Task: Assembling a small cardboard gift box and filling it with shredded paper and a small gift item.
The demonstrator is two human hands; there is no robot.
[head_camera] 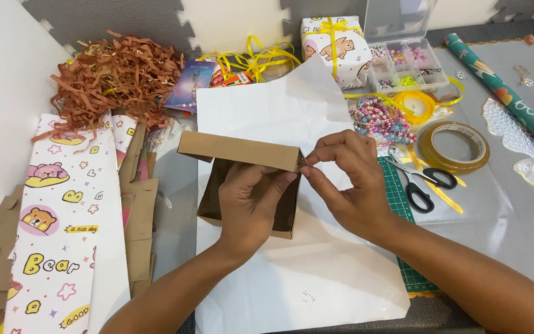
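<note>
A brown cardboard box [236,151] lies open on a white sheet of paper [267,111] in the middle of the table. My left hand [248,201] reaches into the box, fingers pressed against the inside of its far wall. My right hand [344,179] pinches the right corner of that wall between thumb and fingertips.
Black-handled scissors [421,182] and a roll of clear tape [455,145] lie to the right on a green cutting mat [400,204]. Patterned wrapping paper [63,229] and flat cardboard pieces [140,229] lie left. Brown paper shreds [115,71], yellow ribbon [254,59], a wrapped gift [335,43], a bead case [406,62] and a rolled wrapping paper [505,93] stand behind.
</note>
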